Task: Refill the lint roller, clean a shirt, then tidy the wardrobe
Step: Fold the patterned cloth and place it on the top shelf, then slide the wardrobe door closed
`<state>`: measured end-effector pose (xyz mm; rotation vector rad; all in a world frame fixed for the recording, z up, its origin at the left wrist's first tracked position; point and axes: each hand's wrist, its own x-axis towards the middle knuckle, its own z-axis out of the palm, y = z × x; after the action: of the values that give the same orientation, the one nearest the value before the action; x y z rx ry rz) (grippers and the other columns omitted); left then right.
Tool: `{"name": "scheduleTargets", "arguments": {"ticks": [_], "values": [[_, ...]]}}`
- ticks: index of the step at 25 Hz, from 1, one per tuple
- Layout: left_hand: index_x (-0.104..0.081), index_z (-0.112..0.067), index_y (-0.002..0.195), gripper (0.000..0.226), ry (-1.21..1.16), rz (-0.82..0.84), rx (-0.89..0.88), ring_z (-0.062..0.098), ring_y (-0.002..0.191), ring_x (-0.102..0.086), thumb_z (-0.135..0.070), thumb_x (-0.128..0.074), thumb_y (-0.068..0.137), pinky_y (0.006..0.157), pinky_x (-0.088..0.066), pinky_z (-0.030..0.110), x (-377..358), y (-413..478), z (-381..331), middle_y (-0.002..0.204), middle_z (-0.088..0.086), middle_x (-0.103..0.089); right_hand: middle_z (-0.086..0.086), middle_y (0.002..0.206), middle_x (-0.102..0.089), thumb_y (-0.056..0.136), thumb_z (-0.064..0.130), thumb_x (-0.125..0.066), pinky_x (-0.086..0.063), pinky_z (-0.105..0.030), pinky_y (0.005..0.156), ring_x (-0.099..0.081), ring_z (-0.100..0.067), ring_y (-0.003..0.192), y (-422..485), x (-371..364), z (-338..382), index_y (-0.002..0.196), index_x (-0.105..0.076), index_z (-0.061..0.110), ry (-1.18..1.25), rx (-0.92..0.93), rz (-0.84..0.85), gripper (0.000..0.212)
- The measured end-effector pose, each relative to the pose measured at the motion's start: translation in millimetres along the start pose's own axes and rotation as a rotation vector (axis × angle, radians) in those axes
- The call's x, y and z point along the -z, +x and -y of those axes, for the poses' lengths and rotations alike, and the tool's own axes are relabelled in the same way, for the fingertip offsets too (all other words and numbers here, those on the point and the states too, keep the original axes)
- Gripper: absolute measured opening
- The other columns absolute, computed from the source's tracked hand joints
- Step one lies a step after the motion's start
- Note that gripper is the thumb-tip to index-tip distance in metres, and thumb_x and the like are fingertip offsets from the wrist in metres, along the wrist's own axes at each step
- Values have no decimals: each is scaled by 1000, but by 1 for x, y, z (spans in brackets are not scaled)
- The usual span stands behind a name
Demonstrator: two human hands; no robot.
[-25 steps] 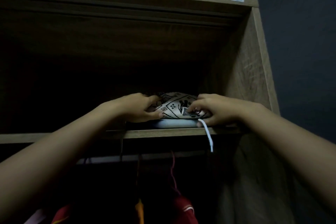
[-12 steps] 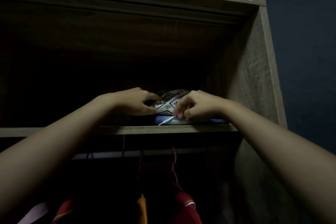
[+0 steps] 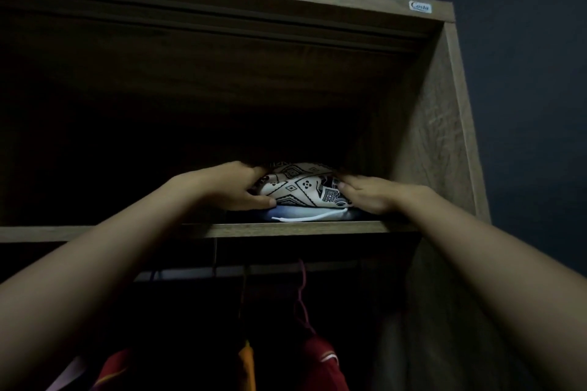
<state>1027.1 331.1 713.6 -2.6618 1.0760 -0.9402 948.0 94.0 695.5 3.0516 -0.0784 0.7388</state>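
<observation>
A folded cream garment with black geometric print [image 3: 301,187] lies on the wardrobe's top shelf [image 3: 133,229], on top of a folded pale blue garment [image 3: 317,214] whose white drawstring [image 3: 305,218] rests along its front. My left hand [image 3: 232,187] grips the printed garment's left side, thumb underneath. My right hand [image 3: 368,195] presses flat against its right side, fingers together. The lint roller is out of sight.
The wardrobe's wooden side panel [image 3: 438,143] stands just right of the stack. Below the shelf, red and orange clothes [image 3: 320,362] hang on hangers from a rail [image 3: 190,273]. The shelf's left part is dark. A dark blue wall [image 3: 524,105] is at the right.
The drawstring, which hung over the shelf edge, now lies tucked on the blue garment. My right hand moved from the front of the stack to its right side.
</observation>
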Motion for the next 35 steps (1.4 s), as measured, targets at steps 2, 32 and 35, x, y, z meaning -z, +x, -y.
{"name": "scheduleTargets", "arguments": {"ticks": [2,32,35], "values": [[-33,-15,142,77,-55,23,21,22,119,-50,-64,-46,85,95,-39,27,4,-4,-1,140,9,-47,-10,157,-16,101,38,-19,-12,-32,116,-15,-23,145,-4,6,0,149,-14,16,-4,8,-49,53],[-28,-5,143,62,222,-245,198,24,141,-23,-27,-47,88,110,-24,37,-232,-496,71,150,15,-34,2,91,-67,79,43,-44,-35,-28,96,-64,-16,90,-314,-444,417,94,-68,18,63,973,285,37],[-21,-7,146,63,304,-216,123,19,145,-4,-28,-40,89,113,-17,37,-247,-512,103,153,9,-22,4,79,-67,67,53,-62,-33,-29,97,-65,-13,81,-321,-478,456,82,-73,19,-257,965,474,38]]}}
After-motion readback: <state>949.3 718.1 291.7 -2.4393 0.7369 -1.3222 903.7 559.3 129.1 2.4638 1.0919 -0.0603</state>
